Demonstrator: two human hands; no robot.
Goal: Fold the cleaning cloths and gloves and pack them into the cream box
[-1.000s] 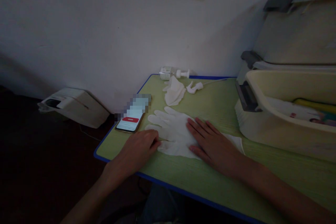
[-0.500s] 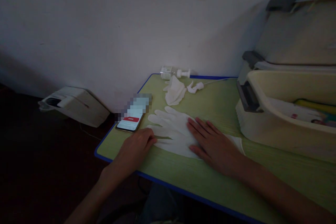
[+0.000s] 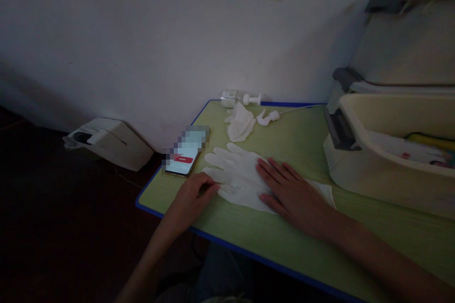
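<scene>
A white disposable glove [image 3: 237, 188] lies flat on the green table, its fingers pointing left and its cuff to the right. My right hand [image 3: 286, 189] rests palm down across the glove's palm and wrist part, fingers stretched out. At the glove's lower left, the thumb and forefinger of my left hand [image 3: 199, 194] pinch the tip of its nearest finger. Just beyond the left hand is a lit phone [image 3: 183, 158], partly blurred out.
A crumpled white glove or cloth [image 3: 241, 123], a clear pump bottle [image 3: 231, 98] on its side and a white spray head [image 3: 268, 117] lie toward the wall. An open cream bin [image 3: 377, 170] stands right. Left of the blue-edged table [image 3: 227, 242] is a white box-like container [image 3: 110, 142].
My left thumb and forefinger have shifted on the glove's nearest finger, and the gap beside that finger has narrowed. The right hand stays flat. The view has shifted slightly.
</scene>
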